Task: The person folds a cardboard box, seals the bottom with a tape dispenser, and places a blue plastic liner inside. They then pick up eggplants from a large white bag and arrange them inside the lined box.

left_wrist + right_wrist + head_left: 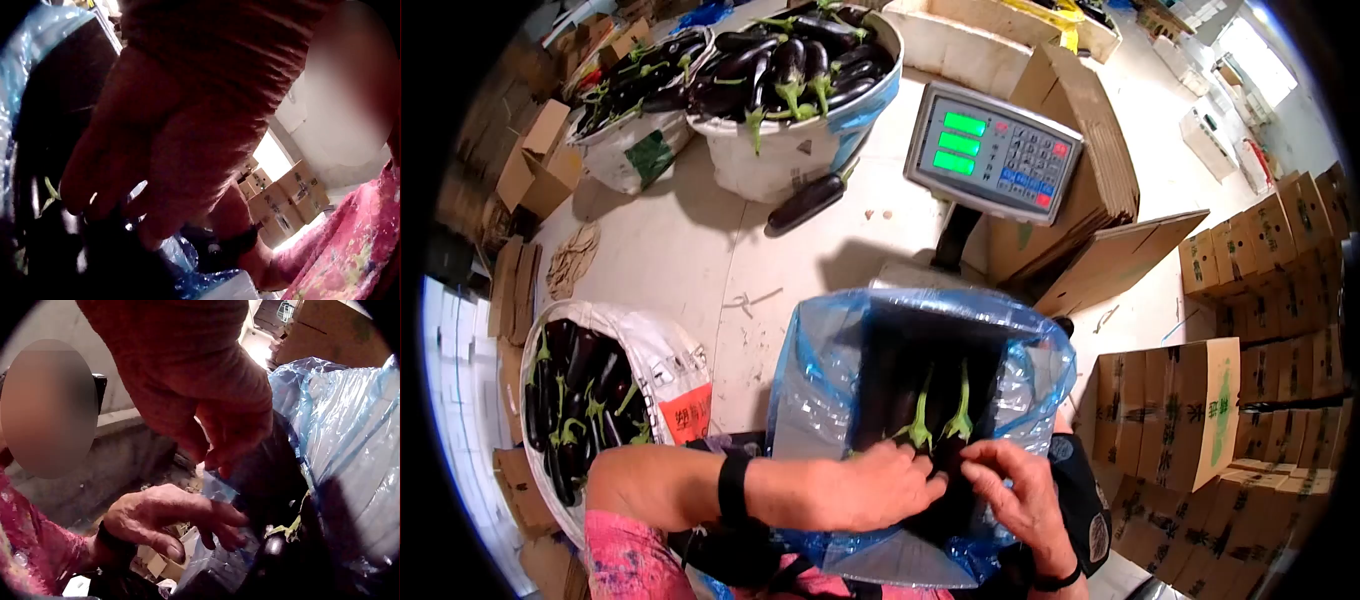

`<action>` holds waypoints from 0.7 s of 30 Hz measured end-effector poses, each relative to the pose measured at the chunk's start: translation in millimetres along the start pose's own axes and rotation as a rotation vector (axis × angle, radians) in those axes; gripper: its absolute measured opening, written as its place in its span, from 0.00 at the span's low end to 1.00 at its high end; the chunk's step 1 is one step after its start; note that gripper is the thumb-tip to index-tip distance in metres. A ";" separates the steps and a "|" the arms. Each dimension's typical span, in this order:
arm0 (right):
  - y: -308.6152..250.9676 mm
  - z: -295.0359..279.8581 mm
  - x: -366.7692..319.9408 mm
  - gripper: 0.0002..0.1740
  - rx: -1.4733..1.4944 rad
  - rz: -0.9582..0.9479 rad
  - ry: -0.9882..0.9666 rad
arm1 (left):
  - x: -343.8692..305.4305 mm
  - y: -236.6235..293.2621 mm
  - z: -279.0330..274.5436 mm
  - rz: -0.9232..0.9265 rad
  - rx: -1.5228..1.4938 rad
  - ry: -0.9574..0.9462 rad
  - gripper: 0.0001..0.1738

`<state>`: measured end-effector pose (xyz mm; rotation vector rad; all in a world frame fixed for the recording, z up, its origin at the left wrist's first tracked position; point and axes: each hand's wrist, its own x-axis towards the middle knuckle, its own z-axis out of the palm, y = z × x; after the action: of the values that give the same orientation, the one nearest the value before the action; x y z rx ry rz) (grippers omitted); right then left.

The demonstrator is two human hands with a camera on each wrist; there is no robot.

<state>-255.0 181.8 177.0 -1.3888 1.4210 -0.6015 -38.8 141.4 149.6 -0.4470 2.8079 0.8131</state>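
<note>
Dark eggplants lie inside a box lined with a blue plastic bag; two green stems stand out against the dark interior. My left hand reaches across the box from the left, its loosely straight fingers resting over the eggplants. On the right side of the box, my right hand hovers beside it with relaxed, slightly bent fingers and nothing visible between them. Shadow hides most of the eggplants under the hands.
Beyond the box stands a scale display with green lit panels, cardboard sheets behind it. Sacks of eggplants stand at the back, another sack at the left. One eggplant lies on the floor. Stacked cartons fill the right.
</note>
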 end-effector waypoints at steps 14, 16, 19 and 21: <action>38.0 36.6 18.9 0.11 -0.108 0.098 -0.101 | -202.4 -71.2 -81.3 -0.620 -0.748 0.565 0.28; 40.2 43.1 22.0 0.13 -0.164 0.136 -0.133 | -269.4 -67.7 -54.2 -0.827 -0.863 0.682 0.28; 43.4 47.6 27.6 0.13 -0.317 0.083 -0.177 | -363.6 -51.7 14.0 -1.147 -0.882 0.838 0.30; 49.9 50.8 31.2 0.12 -0.232 0.134 -0.156 | -424.1 -31.2 71.5 -1.317 -0.957 0.901 0.31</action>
<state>-225.6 177.9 105.2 -1.4721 1.4776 -0.2411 375.9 254.6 183.5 -2.8298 1.4781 1.6256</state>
